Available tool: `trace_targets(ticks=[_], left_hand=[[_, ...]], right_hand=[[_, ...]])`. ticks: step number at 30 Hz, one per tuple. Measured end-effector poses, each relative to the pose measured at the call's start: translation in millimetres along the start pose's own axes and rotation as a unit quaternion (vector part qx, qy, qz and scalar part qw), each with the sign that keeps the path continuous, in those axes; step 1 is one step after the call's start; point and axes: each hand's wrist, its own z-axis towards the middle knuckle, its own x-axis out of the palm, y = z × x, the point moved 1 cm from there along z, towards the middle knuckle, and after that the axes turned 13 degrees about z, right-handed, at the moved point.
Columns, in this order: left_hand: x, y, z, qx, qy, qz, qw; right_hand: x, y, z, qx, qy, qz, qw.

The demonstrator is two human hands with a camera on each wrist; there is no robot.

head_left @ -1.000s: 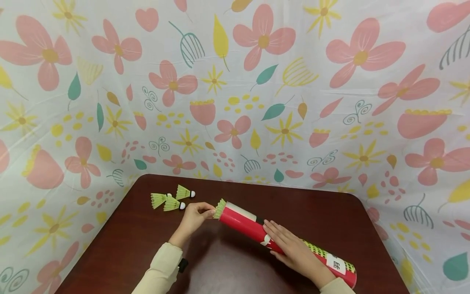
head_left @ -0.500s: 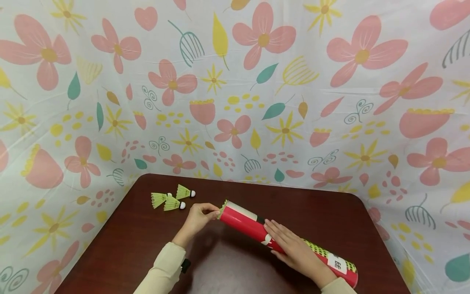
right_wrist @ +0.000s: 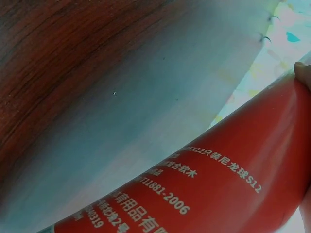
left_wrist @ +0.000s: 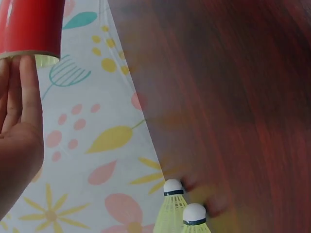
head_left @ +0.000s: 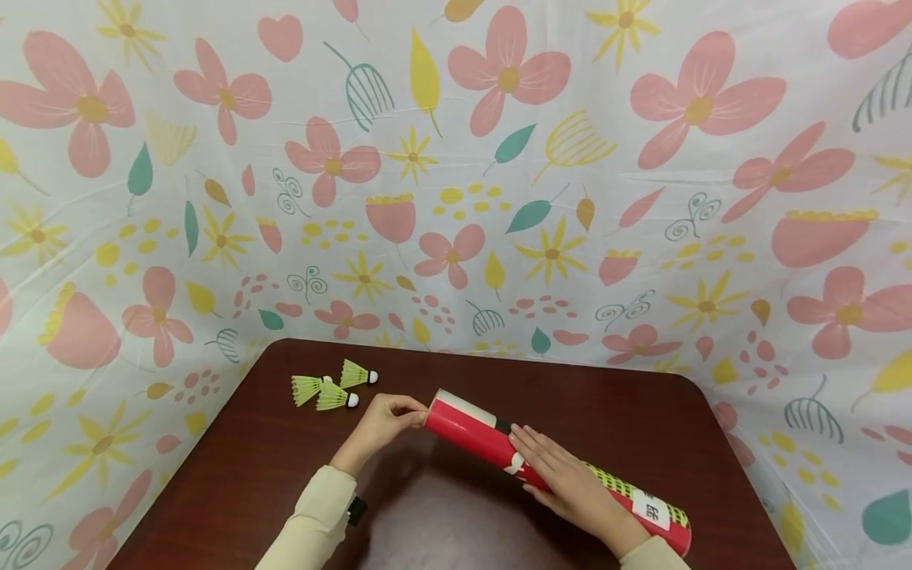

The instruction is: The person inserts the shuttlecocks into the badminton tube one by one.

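A long red shuttlecock tube [head_left: 470, 431] slants across the table, its mouth raised toward the left and its other end low at the right. My right hand [head_left: 566, 479] holds it around the middle, fingers over the top and thumb on the near side. At the mouth is my left hand [head_left: 388, 423], its fingertips right at the rim. From the left wrist, straight fingers [left_wrist: 30, 90] reach up into the opening, and a yellow-green shuttlecock's skirt [left_wrist: 46, 60] shows just inside. The rest of that shuttlecock is hidden by the tube.
Several yellow-green shuttlecocks with white tips lie at the back left of the dark wooden table [head_left: 442, 522], one of them a shuttlecock [head_left: 359, 374] nearest the back edge. Flowered white cloth [head_left: 456, 317] hangs behind and beside the table.
The shuttlecock's skirt has slid from sticking out of the tube's mouth to inside it. My left hand has moved slightly right with it, up to the rim. My right hand has stayed put.
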Motion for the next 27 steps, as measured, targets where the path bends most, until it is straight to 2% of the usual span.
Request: trace_targets(ticks=[5,8,10,11,13,15,18,20,23,27], left_hand=[[1.9,23.7,0.0,0.01,-0.025,-0.016,0.9995],[-1.1,31.9,-5.0,-0.014,-0.074,-0.001,0.9972],[-6.8,37.0,-8.6,-0.044,-0.119,0.035,0.9913],[-11.0,39.6,-10.1,-0.058,-0.143,0.061,0.9861],[-22.1,44.6,-12.1,-0.079,-0.195,0.119,0.9703],[-36.1,50.6,-13.2,-0.101,-0.245,0.174,0.9483],[-58.5,59.6,-15.6,-0.134,-0.306,0.218,0.9169],[-71.9,66.4,-17.7,-0.156,-0.328,0.23,0.9028],[-86.6,75.7,-20.9,-0.182,-0.331,0.238,0.8946],[-95.3,84.0,-22.5,-0.213,-0.3,0.236,0.8994]], right_hand=[[-1.3,-1,0,-0.006,-0.006,-0.003,1.0],[-1.3,0,-1,-0.007,-0.006,0.002,1.0],[-1.3,1,-2,-0.009,-0.005,0.006,1.0],[-1.3,1,-2,-0.009,-0.006,0.006,1.0],[-1.4,2,-3,-0.01,-0.008,0.005,1.0],[-1.7,2,-3,-0.01,-0.011,0.002,1.0],[-2.0,2,-4,-0.007,-0.013,0.0,1.0],[-2.1,2,-5,-0.008,-0.014,0.001,1.0],[-2.2,3,-7,-0.012,-0.016,-0.001,1.0],[-2.8,2,-7,-0.007,-0.015,-0.008,1.0]])
